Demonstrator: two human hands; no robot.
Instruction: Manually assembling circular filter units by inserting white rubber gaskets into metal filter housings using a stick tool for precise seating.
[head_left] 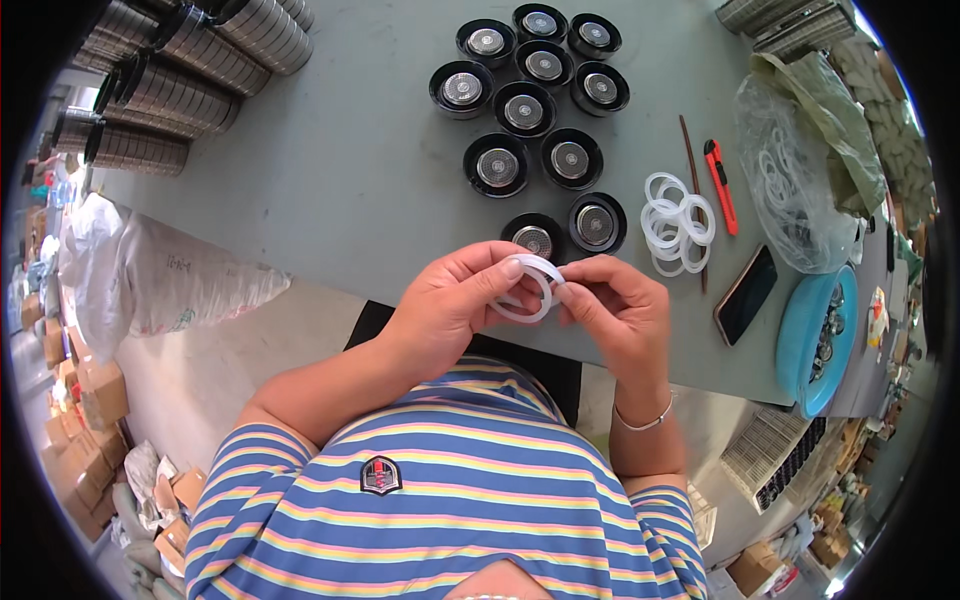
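In front of my body, at the table's near edge, both hands hold white translucent sealing rings, apparently two that overlap. My left hand (445,300) pinches the sealing rings (537,264) between thumb and fingers on their left side. On the right side, my right hand (622,312) grips the same rings with thumb and fingertips. Just beyond my fingers stand a black round lid (533,236) with a perforated metal disc in its middle and a similar lid (597,222) to its right. Several more such lids (498,165) spread toward the far side.
Loose white rings (679,222) lie right of the lids, beside a thin brown stick (691,150), a red utility knife (720,187) and a phone (746,295). A clear bag (800,200) and a blue basin (800,340) of metal parts sit farther right. Stacked metal cylinders (190,85) fill the far left.
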